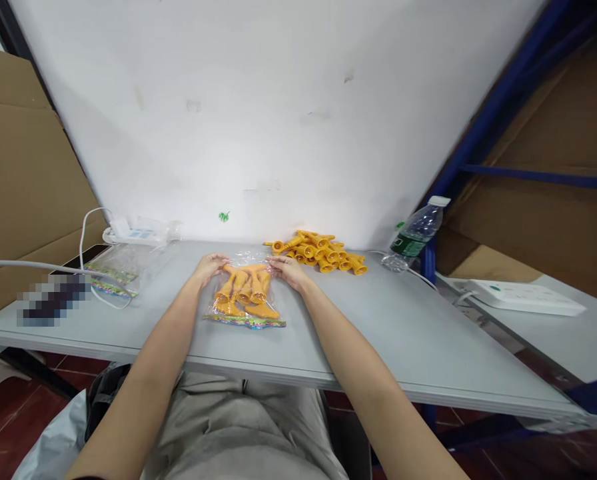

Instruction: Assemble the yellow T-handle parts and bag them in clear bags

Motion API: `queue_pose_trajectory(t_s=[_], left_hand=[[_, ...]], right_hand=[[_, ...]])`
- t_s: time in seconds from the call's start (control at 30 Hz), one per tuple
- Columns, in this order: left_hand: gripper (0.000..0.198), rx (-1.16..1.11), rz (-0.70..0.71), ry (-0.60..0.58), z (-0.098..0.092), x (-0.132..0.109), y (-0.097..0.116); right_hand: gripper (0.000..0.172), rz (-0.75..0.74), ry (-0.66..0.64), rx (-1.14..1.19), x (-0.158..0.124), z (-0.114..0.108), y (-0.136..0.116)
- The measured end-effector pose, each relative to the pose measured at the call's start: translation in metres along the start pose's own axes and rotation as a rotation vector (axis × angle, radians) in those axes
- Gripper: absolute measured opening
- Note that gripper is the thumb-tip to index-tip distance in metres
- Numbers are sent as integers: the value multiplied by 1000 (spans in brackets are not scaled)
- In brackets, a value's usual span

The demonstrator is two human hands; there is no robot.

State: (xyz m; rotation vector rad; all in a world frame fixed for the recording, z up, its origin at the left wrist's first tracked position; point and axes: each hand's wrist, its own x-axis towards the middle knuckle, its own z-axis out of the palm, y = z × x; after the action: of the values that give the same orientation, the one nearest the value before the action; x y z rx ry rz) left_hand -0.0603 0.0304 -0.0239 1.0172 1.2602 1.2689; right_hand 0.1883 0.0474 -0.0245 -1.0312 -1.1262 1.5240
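A clear plastic bag (268,300) lies flat on the table in front of me, with several orange-yellow plastic pieces (246,288) inside, flared like small toy horns. Its colourful printed strip is at the edge closest to me. At the bag's far left corner, my left hand (211,268) has its fingers closed on the film. My right hand (287,271) pinches the far right corner in the same way. Just beyond the right hand is a loose pile of similar yellow horn-shaped pieces (323,252), against the white wall.
On the left are flat clear bags (123,267), a white power strip (141,235), a cable (28,265) and a blurred dark item (53,300). A plastic bottle (413,233) leans at the back right. Another power strip (523,295) rests on the surface further right.
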Motion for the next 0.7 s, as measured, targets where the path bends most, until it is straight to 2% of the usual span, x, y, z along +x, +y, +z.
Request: queue_pose_trajectory(t_s=[0.07, 0.23, 0.47, 0.7], left_hand=[[19, -3, 16, 16, 0, 1, -1], [18, -20, 28, 40, -2, 2, -2], [18, -1, 22, -20, -9, 3, -2], [12, 59, 66, 37, -7, 5, -5]], right_hand=[[7, -22, 15, -12, 1, 0, 1], [11, -72, 56, -46, 3, -1, 4], [12, -71, 18, -10, 3, -2, 3], [12, -93, 18, -59, 7, -5, 6]])
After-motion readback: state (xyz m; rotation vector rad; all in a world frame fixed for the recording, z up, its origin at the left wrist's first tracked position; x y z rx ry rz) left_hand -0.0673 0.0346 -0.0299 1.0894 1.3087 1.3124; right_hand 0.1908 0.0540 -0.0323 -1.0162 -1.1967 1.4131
